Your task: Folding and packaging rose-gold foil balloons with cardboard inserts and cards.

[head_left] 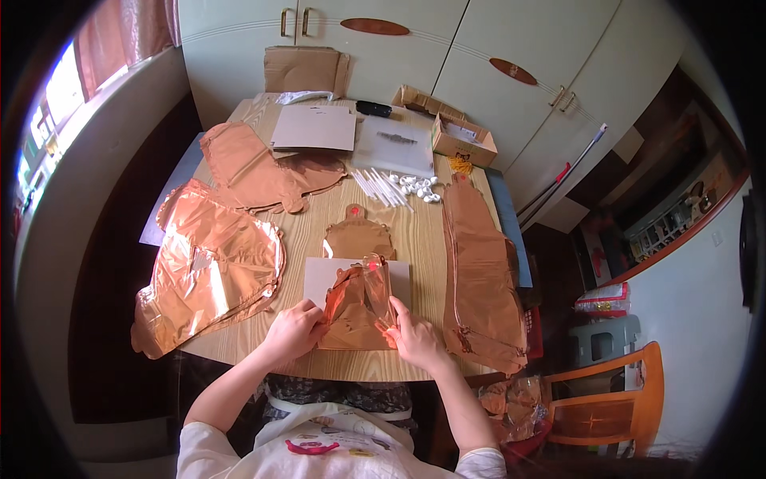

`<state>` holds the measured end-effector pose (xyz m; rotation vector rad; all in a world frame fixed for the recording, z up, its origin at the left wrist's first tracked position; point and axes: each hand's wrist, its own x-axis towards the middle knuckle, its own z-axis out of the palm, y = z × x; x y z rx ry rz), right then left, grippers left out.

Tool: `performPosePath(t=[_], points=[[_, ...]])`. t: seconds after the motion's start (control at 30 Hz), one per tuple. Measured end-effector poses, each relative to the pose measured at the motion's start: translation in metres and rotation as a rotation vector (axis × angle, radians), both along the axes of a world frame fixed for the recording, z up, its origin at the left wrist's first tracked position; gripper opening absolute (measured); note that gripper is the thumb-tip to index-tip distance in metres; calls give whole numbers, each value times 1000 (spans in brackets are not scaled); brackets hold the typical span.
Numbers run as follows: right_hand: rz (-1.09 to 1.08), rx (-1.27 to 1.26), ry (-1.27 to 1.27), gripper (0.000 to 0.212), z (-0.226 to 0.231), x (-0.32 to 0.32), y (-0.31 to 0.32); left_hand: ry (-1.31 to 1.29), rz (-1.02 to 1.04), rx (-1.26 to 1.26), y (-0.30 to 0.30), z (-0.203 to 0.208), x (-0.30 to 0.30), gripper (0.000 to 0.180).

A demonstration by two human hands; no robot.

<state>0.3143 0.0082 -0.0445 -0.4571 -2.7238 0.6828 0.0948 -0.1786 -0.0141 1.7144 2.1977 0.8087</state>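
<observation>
A rose-gold foil balloon [349,315], flat and partly folded, lies on a white card [315,275] at the near edge of the table. My left hand [294,330] is closed at the balloon's left edge, its fingertips pinching the foil. At the right edge, my right hand [418,342] pinches the foil between thumb and fingers. The flap between my hands is raised and creased, with a red mark near its top. Just beyond the card lies another folded rose-gold foil piece [359,235] with a small tab.
Flat foil balloons [211,267] spread over the left side, with more foil sheets [247,164] behind. A long foil stack [479,267] lies right. White sticks [381,189], small white plastic pieces [420,188], white cards [315,128] and a cardboard box [464,146] stand farther back. A wooden chair [602,407] is lower right.
</observation>
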Motion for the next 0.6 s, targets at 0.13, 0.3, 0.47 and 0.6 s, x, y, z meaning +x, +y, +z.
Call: performPosePath(t=[0.13,0.3,0.47,0.6], points=[[11,-18,46,73,10,-3,-4,1,23,3,0,0,1,17],[41,22,106,68,9,-5,-5,12,56,-3,3,-2,2,19],[-20,47,18,53,11,-5,-16,69,155,-26,3,-6,5,18],[-9,48,-9,39,14,-4,-20,154,277,28,1,7,23,26]])
